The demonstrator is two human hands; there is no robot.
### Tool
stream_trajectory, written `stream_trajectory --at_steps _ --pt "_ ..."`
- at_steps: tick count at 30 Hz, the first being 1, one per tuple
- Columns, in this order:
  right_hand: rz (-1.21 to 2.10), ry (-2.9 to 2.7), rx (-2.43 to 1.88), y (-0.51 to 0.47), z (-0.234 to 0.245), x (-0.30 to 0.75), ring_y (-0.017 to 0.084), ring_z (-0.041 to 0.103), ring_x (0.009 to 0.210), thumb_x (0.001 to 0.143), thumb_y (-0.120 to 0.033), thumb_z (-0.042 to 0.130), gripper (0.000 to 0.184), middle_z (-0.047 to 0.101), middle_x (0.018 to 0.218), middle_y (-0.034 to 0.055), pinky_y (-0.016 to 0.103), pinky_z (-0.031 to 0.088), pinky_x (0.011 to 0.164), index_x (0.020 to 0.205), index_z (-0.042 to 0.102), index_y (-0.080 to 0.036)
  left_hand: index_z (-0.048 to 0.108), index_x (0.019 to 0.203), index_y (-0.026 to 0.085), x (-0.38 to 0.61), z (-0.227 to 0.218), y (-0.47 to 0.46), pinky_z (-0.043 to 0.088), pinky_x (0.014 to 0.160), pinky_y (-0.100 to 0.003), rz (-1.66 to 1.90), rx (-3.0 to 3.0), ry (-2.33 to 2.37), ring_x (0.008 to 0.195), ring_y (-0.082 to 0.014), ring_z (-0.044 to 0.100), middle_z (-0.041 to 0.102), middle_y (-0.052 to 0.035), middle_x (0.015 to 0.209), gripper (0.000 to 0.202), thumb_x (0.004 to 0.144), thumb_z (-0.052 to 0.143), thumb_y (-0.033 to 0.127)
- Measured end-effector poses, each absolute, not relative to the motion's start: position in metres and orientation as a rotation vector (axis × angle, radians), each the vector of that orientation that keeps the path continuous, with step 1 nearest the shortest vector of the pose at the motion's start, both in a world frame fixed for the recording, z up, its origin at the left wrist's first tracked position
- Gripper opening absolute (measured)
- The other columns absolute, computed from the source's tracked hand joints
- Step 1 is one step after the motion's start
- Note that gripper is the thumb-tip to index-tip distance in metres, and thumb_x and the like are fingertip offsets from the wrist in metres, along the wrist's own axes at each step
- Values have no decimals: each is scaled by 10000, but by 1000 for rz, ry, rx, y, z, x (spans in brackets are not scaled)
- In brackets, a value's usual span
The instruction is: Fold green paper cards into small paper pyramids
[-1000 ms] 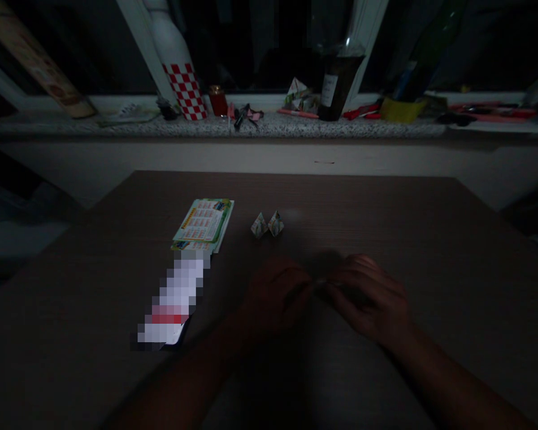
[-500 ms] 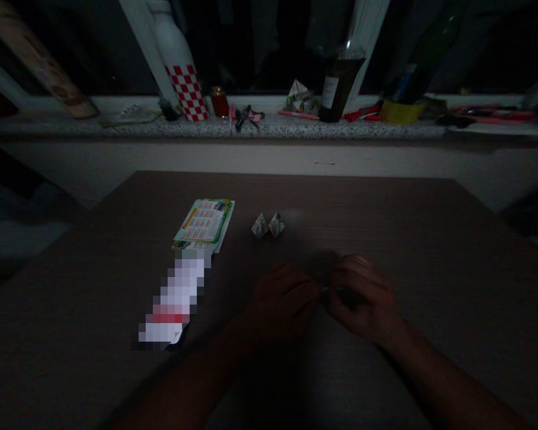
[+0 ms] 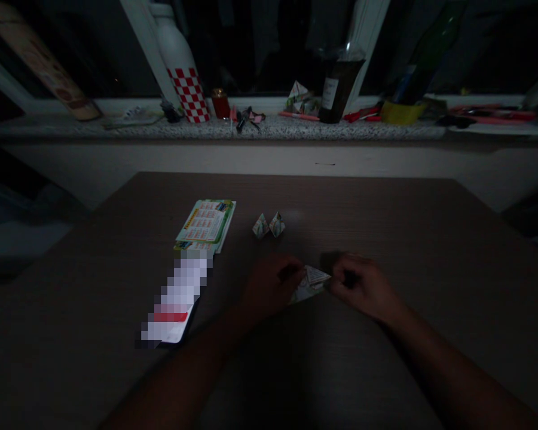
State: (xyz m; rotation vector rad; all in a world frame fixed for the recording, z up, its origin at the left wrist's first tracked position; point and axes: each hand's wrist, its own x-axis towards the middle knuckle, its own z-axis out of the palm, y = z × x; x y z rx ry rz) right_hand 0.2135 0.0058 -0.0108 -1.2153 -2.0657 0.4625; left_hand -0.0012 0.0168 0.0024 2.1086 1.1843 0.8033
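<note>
Right, so both hands are working close together over the table, and a piece of paper is lying between them, folded and showing a pointed corner on its right side. Over on its left side, the left hand is gripping that paper, fingers bending onto it and hiding part of it. Across from it, the right hand is pinching the pointed corner, thumb and forefinger meeting at the tip, the rest of the fingers curling in. It's dim down here, and shadow is covering much of both hands.

Just beyond the left hand, 2 folded shapes are standing side by side, each showing printed sides. Farther to the left of that hand, cards are lying in a stack, printed in green and yellow, and nearer, to the left of the left wrist, a phone is glowing, its screen blurred out.

Well beyond both hands, the sill is carrying plenty: a checked bottle and a red jar are standing past the left hand, a dark cup is standing almost straight past the right, and a yellow pot is sitting farther right.
</note>
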Motion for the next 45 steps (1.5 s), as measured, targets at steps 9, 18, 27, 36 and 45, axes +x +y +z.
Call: stream_trajectory --at_steps 9,18,27,36,45 --pt "351 -2314 -1382 6 -11 213 183 556 710 714 -179 631 107 602 662 -2 333 391 723 643 553 -193 565 1133 160 -7 -13 24 428 902 -407 667 2483 1256 1026 -232 535 611 -86 1086 334 803 589 201" --pt "496 -2411 -1000 2 -11 208 233 552 1072 741 -222 691 348 652 1103 63 420 383 935 1083 628 -221 623 1062 191 -6 -6 25 375 916 -379 394 2682 1033 1049 -200 531 626 -51 1116 240 892 457 151" --pt "473 -2493 -1032 6 -12 209 242 537 1112 782 -308 694 347 653 1152 58 438 375 956 1118 634 -247 552 1214 256 -24 2 24 281 1007 -436 338 2636 924 1175 -232 478 585 -24 1269 482 768 662 404" --pt "447 -2498 -1053 5 -11 208 240 548 1094 786 -295 689 331 662 1135 54 437 379 943 1111 643 -259 619 1130 261 -27 4 26 286 995 -429 311 2641 917 1162 -221 510 614 -37 1241 327 812 627 333" --pt "478 -2496 -1041 4 -5 207 230 558 1074 803 -276 665 289 666 1116 55 430 376 941 1090 646 -244 646 1008 223 -25 11 19 323 933 -406 285 2700 935 1057 -213 565 657 -38 1148 192 892 500 265"
